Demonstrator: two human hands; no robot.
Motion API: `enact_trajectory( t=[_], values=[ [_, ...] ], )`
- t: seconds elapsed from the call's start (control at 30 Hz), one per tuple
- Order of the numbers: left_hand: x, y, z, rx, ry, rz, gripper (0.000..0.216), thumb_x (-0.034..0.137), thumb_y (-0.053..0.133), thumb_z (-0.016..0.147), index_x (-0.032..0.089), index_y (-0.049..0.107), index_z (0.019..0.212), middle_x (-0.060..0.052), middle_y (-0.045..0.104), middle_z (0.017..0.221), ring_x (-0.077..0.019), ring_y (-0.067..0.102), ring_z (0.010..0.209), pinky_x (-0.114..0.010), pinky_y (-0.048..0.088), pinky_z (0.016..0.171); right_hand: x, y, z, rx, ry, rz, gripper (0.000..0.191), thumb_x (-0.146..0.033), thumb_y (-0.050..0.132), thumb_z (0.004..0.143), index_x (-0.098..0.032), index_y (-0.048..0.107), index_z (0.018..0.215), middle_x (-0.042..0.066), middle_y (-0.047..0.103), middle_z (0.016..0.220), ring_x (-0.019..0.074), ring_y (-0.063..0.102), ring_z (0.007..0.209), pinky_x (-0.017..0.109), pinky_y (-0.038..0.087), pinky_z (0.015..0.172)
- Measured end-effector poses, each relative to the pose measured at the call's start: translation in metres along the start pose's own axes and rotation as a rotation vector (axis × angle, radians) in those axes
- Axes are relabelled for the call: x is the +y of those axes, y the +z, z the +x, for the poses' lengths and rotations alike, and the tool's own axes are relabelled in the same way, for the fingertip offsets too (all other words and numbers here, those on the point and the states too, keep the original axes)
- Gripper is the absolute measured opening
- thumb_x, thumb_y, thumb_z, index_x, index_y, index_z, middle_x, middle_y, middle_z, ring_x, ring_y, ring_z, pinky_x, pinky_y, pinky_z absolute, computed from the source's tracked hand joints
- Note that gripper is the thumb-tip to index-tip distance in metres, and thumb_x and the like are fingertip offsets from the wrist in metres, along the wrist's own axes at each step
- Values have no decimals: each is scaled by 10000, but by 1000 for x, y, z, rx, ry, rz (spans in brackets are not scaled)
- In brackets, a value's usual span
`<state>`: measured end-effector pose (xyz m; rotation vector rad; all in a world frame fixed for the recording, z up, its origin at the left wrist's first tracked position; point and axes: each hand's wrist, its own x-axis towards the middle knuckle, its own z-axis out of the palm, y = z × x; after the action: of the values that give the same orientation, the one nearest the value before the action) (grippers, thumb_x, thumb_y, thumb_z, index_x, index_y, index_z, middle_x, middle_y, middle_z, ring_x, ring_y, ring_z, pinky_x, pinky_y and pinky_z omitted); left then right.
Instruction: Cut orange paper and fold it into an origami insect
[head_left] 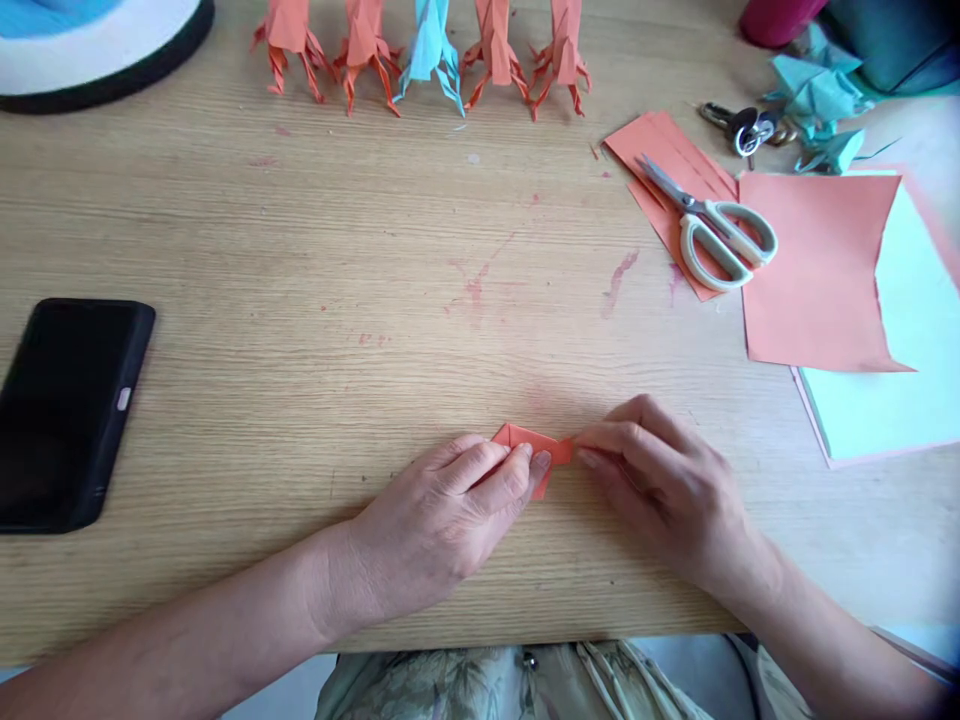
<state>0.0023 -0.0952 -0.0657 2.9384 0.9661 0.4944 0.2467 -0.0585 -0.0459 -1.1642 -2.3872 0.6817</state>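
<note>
Your left hand (pixel 450 520) and right hand (pixel 660 485) rest at the middle of the near edge of the pale wood-grain table (pixel 300 300). Both grips are pinched on the small folded orange paper piece (pixel 534 447), which lies flat on the table between them. Its creases are sharp and its outline angular. White-handled metal scissors (pixel 712 235) lie on cut orange paper strips (pixel 652 135) toward the far right corner. A glossy black rectangular phone (pixel 64 410) sits at the left edge. Five legged folded paper figures (pixel 427 50), four orange and one blue, line the far edge.
</note>
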Motion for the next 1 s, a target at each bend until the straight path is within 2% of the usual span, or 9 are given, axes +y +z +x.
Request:
enact_trajectory(
  t=[0.1,0.23,0.5,0.73,1.0],
  values=[
    [1,-2,2,-9,-13,22,363,81,531,953,28,604,1304,-94,660,1258,-232,618,1068,-354,559,984,-1,2,-18,-51,-160,-115,324,-92,554,953,-142,597,1270,75,591,954,169,539,802,329,450,712],
    [3,-6,5,-29,-33,22,386,81,485,971,37,575,1343,-81,661,1258,-240,615,1065,-365,561,965,-4,9,-30,-45,-278,-283,425,-123,592,943,-83,535,1363,96,617,962,186,516,775,357,435,689],
    [8,-4,4,-30,-39,66,394,72,431,981,19,552,1352,-99,656,1224,-233,610,1047,-363,542,978,-14,11,-27,-37,-313,-459,318,-165,534,978,-46,613,1261,99,649,960,187,508,735,359,427,660],
    [10,-7,7,-50,-47,75,398,55,392,985,12,551,1347,-108,657,1238,-242,620,1054,-376,557,962,-20,10,-29,-104,-310,-534,415,-83,516,929,9,559,1332,113,634,965,198,486,736,371,432,660],
    [11,-7,5,-69,-77,37,409,76,427,980,29,529,1374,-112,637,1281,-250,591,1118,-375,544,982,-27,13,-33,-82,-264,-599,381,-90,516,943,-1,578,1309,65,582,820,201,457,719,358,394,627]
  ],
)
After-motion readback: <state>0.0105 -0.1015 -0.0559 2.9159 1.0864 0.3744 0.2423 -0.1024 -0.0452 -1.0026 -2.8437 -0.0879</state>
